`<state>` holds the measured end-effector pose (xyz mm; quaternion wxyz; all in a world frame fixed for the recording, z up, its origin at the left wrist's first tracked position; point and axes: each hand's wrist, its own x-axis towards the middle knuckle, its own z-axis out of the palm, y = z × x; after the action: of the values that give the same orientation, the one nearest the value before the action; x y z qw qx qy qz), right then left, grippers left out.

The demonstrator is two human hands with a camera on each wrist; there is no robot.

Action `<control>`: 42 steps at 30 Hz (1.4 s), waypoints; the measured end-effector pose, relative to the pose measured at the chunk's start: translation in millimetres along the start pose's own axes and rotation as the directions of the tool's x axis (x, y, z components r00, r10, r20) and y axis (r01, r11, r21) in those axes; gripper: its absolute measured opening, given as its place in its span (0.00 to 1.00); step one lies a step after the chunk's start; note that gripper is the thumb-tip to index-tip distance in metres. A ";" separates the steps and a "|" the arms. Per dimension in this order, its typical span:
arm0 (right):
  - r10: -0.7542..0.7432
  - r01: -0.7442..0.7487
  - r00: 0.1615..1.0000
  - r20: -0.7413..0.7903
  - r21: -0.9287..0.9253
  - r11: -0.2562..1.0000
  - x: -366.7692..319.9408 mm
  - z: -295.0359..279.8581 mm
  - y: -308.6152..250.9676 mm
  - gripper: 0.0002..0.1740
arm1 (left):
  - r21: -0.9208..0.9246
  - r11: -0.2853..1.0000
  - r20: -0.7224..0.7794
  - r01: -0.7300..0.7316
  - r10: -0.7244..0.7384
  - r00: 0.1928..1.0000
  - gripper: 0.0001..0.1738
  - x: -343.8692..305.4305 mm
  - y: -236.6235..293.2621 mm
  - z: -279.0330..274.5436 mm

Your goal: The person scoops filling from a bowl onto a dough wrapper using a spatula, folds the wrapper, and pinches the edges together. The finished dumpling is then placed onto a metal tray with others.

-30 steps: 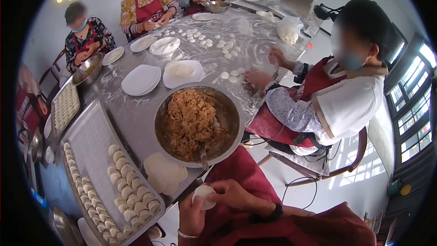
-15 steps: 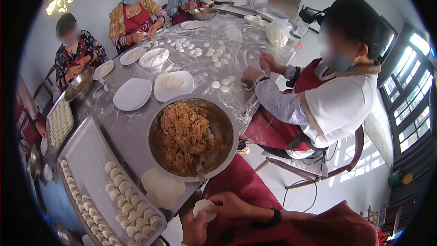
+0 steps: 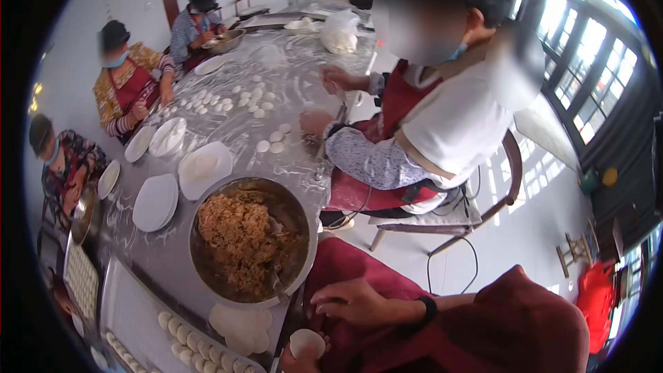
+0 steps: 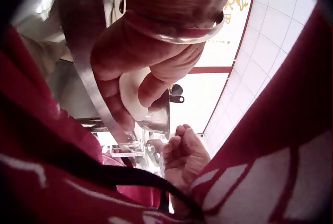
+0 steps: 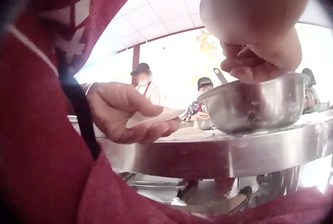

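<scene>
My left hand [image 5: 127, 112] holds a round white dough wrapper [image 3: 306, 344], with the thumb lying over it and the fingers beneath. In the left wrist view the wrapper [image 4: 132, 91] looks slightly cupped. Apart from it, my right hand [image 3: 356, 302] hovers above my lap with loosely bent fingers and nothing in them, close to the near side of a large steel bowl [image 3: 312, 249]. Brown minced filling [image 3: 235, 231] is heaped in that bowl, and a utensil handle [image 3: 280, 290] leans on its near rim. Several flat wrappers [image 3: 242, 326] lie overlapped on the table beside the bowl.
A metal tray [image 3: 131, 297] with rows of folded dumplings [image 3: 197, 345] stands at the left. White plates [image 3: 155, 202] and small dough rounds [image 3: 255, 100] lie on the floury table [image 3: 290, 55]. A person [image 3: 442, 117] sits close on the right; others sit along the far side.
My right hand has let go of the wrapper and moved away toward the bowl; my left hand keeps it, lower down. The head view has turned right.
</scene>
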<state>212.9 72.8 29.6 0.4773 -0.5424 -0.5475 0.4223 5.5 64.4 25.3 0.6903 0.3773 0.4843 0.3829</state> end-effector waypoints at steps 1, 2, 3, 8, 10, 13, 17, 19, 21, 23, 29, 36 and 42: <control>-0.044 0.042 0.997 -0.066 -0.021 0.999 0.1 -4.9 -4.6 0.15 | 0.016 1.000 0.000 0.024 -0.024 1.000 0.24 -0.5 2.0 2.0; -0.090 0.084 0.988 -0.124 -0.050 0.995 1.4 -10.7 -9.3 0.17 | 0.026 0.999 -0.004 0.045 -0.045 0.999 0.23 -0.8 2.9 4.3; -0.178 0.153 0.974 -0.142 -0.172 0.973 5.6 -17.0 -14.8 0.20 | 0.030 0.998 -0.011 0.062 -0.061 0.998 0.22 -0.4 2.6 6.6; -0.471 0.375 0.882 -0.016 -0.583 0.721 40.0 -16.5 -19.4 0.33 | 0.066 0.996 -0.034 0.063 -0.061 0.998 0.20 0.3 -0.7 9.7; -0.523 0.463 0.850 0.055 -0.550 0.695 50.5 -8.5 -13.2 0.30 | 0.065 0.996 -0.066 0.054 -0.050 0.997 0.19 -0.7 0.9 12.0; -0.600 0.567 0.793 0.106 -0.490 0.662 63.2 6.4 2.7 0.23 | 0.075 0.996 -0.127 0.046 -0.036 0.991 0.19 -5.7 6.1 14.9; -0.602 0.601 0.782 0.163 -0.452 0.659 68.0 18.4 10.4 0.16 | 0.358 0.932 -0.136 -0.046 0.101 0.986 0.22 -2.9 -3.8 -1.1; -0.613 0.604 0.776 0.148 -0.455 0.654 69.5 23.0 10.6 0.15 | 0.443 0.893 -0.119 -0.083 0.151 0.981 0.23 -1.9 -9.8 -7.2; -0.606 0.607 0.778 0.163 -0.442 0.661 69.8 24.1 5.3 0.14 | 0.389 0.917 -0.106 -0.093 0.144 0.984 0.24 -3.6 -6.2 -4.6; -0.579 0.605 0.789 0.205 -0.418 0.677 69.4 23.5 -5.2 0.13 | 0.225 0.973 -0.136 -0.055 0.087 0.987 0.24 -0.5 -21.0 -12.1; -0.596 0.632 0.770 0.228 -0.406 0.660 69.8 27.0 -3.3 0.12 | 0.093 0.995 -0.127 -0.021 0.032 0.991 0.26 -4.0 17.7 15.1; -0.553 0.543 0.826 0.115 -0.429 0.722 92.9 5.6 -5.2 0.11 | 0.462 0.856 -0.103 -0.232 0.312 0.945 0.17 -3.8 5.5 -25.7; -0.477 0.442 0.879 0.009 -0.390 0.808 112.3 -4.2 -9.3 0.09 | -0.169 0.980 -0.299 -0.109 0.055 0.953 0.19 2.1 13.3 -15.8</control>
<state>220.2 184.0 46.8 0.4745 -0.4941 -0.7118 0.1552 -11.3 74.3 32.5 0.6263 0.2710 0.5276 0.5059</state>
